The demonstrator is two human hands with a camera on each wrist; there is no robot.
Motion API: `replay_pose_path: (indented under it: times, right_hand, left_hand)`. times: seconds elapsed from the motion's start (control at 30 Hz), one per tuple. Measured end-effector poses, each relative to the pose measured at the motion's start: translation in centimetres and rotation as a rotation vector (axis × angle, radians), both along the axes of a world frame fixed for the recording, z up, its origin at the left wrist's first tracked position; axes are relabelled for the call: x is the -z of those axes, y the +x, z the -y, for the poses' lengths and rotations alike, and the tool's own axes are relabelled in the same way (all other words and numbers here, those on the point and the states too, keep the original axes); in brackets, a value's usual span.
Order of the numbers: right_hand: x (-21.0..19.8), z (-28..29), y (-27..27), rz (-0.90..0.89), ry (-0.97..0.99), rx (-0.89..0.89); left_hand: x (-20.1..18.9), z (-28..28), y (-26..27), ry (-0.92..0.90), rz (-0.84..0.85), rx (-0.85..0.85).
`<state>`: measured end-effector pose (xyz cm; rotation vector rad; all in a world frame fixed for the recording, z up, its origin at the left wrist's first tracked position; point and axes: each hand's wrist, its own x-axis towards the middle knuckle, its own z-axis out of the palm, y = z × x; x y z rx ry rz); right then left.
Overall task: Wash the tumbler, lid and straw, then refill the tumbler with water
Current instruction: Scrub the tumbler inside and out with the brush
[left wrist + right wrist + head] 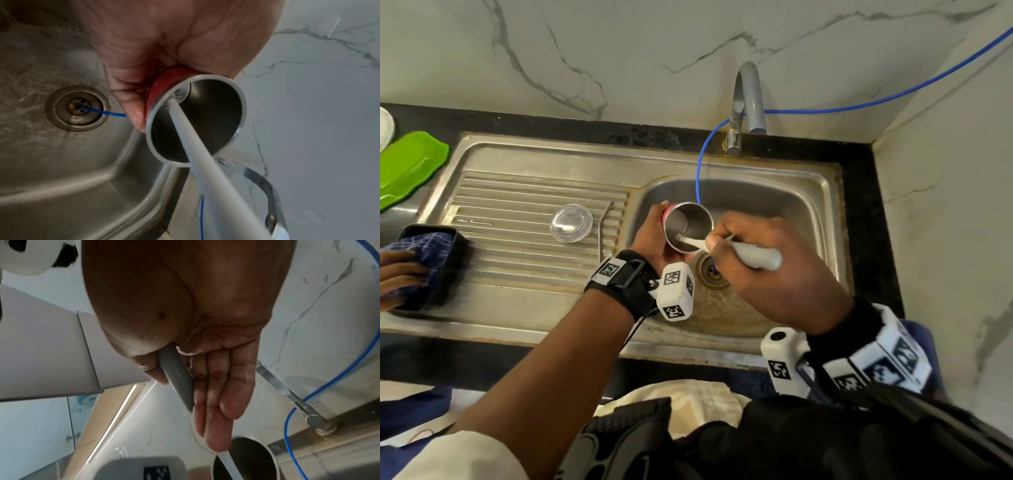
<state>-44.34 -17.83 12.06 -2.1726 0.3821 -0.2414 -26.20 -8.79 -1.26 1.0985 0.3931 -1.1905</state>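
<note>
My left hand grips a steel tumbler with a pink outside, tilted over the sink basin. My right hand holds a grey-handled bottle brush; its bristle head sits deep inside the tumbler. In the left wrist view the brush shaft runs into the tumbler held by my left hand. In the right wrist view my right hand pinches the brush handle above the tumbler. The clear lid lies on the draining board, a thin metal straw beside it.
A grey tap stands behind the basin, and a blue tube runs from it down into the drain. At the left another person's hand wipes a black container with a blue cloth. A green tray lies far left.
</note>
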Motion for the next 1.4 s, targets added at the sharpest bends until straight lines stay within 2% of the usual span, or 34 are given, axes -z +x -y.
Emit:
replay_pose_path:
  times: [0.13, 0.23, 0.3, 0.4, 0.53, 0.73, 0.83, 1.03, 1.27, 1.4]
  right_hand:
    - [0.0, 0.2, -0.1, -0.02, 0.037, 0.012]
    - [-2.3, 1.3, -1.8, -0.001, 0.145, 0.026]
    - [-3.7, 2.0, -2.8, -0.002, 0.195, 0.025]
    - [-3.6, 2.4, -2.4, -0.012, 0.125, 0.021]
    - [-0.9, 1.5, -0.8, -0.034, -0.006, 0.03]
    - [1.5, 0.9, -0.1, -0.014, 0.028, 0.093]
    - [0.8, 1.1, -0.4, -0.045, 0.04, 0.095]
    - [-3.0, 2.7, -2.6, 0.015, 0.059, 0.109]
    - [0.4, 1.7, -0.4, -0.021, -0.118, 0.137]
    - [-0.1, 1.4, -0.6, -0.028, -0.084, 0.129]
  left_hand:
    - [0.0, -0.1, 0.2, -0.021, -0.019, -0.015]
    - [0.2, -0.6, 1.1, -0.028, -0.045, -0.097]
    - [0.3, -0.9, 1.5, -0.02, -0.032, -0.093]
    - [0.7, -0.7, 1.2, 0.026, -0.029, -0.09]
    - [1.1, 0.2, 0.0, 0.056, -0.008, -0.015]
    - [2.1, -0.3, 0.4, 0.073, -0.021, -0.005]
    - [1.5, -0.3, 0.8, 0.053, -0.025, -0.039]
    - [1.7, -0.4, 1.4, 0.051, -0.011, -0.09]
    - [1.7, 0.9, 0.2, 0.064, -0.007, 0.022]
    - [1.8, 0.5, 1.1, 0.089, 0.026, 0.001]
